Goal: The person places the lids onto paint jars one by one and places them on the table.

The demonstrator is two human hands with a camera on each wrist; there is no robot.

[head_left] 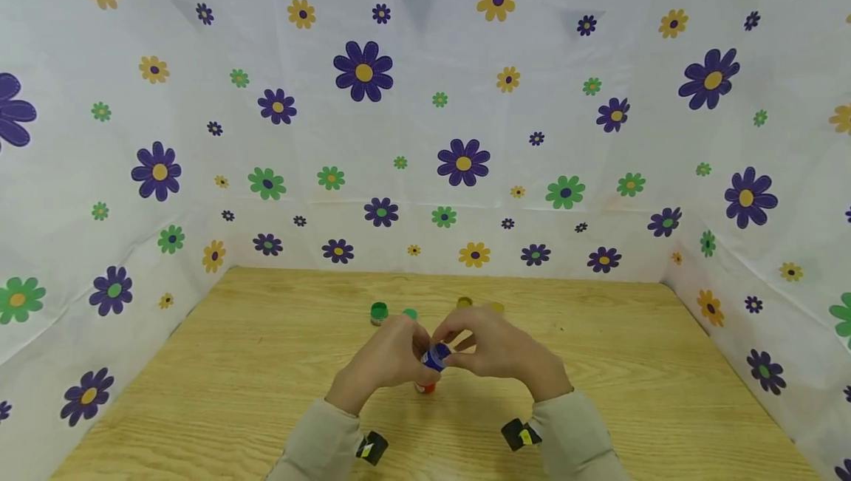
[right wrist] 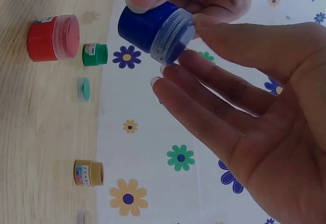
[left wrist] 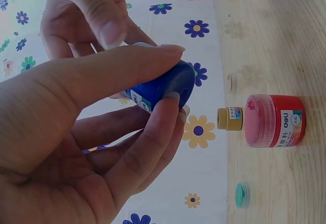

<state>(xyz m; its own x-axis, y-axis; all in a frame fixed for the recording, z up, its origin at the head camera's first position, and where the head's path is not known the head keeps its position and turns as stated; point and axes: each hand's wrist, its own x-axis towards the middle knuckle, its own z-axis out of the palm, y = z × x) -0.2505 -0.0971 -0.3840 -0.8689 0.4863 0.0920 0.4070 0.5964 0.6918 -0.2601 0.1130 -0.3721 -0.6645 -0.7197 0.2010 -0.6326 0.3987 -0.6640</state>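
Between the two hands, above the table, is a small blue paint jar [head_left: 435, 357] with a clear ribbed lid [right wrist: 173, 35]; it is tilted. The left hand [head_left: 391, 354] grips the jar's blue body, thumb on one side and fingers on the other. At the lid, the right hand [head_left: 497, 344] has its thumb on one edge and its fingertips at the opposite edge. Under the hands, a red paint jar [left wrist: 288, 121] with its lid on stands on the table, mostly hidden in the head view.
Farther back on the wooden table [head_left: 266, 363] stand a lidless green jar [head_left: 379, 312] with a green lid [head_left: 410, 313] beside it, and a yellow-ochre jar [head_left: 465, 302] with its lid [head_left: 496, 306] nearby. A flower-patterned cloth [head_left: 425, 119] encloses the back and sides.
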